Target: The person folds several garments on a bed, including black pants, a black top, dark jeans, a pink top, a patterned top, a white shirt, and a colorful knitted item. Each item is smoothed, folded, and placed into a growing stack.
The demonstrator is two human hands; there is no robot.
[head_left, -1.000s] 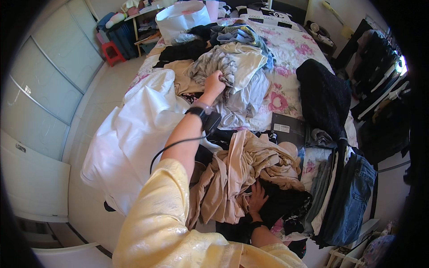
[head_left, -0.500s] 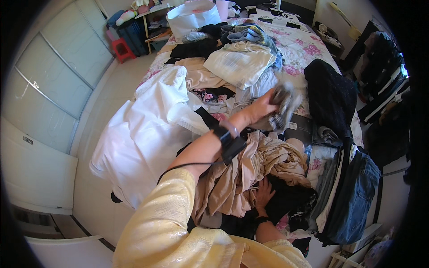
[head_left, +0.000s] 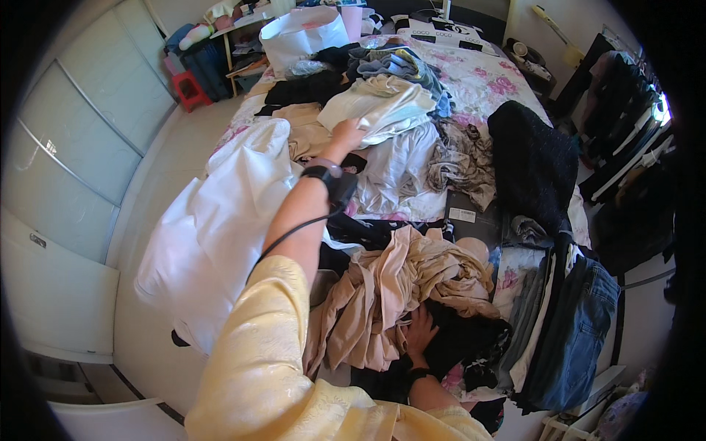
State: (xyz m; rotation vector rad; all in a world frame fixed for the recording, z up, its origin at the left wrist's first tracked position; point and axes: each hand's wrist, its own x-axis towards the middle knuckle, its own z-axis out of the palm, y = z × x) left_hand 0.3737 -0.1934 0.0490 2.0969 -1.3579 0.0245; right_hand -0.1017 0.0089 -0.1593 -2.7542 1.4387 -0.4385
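My left hand, its arm stretched far forward, has its fingers closed at the near left edge of a folded cream garment. Close by lies a crumpled whitish-grey garment. A patterned grey-brown garment is bunched to its right. Nearer to me, my right hand rests with fingers apart on the seam between a heap of beige cloth and a black garment. A big white cloth spreads to the left of my left forearm.
The flowered bed carries several other clothes. Folded jeans line its right edge, below a dark garment. A white bag stands at the far end. Left are sliding cabinet doors and a red stool.
My left hand has let go of the patterned grey-brown garment, now lying on the bed, and moved left to the cream garment. My right hand stays on the cloth. The view has shifted slightly.
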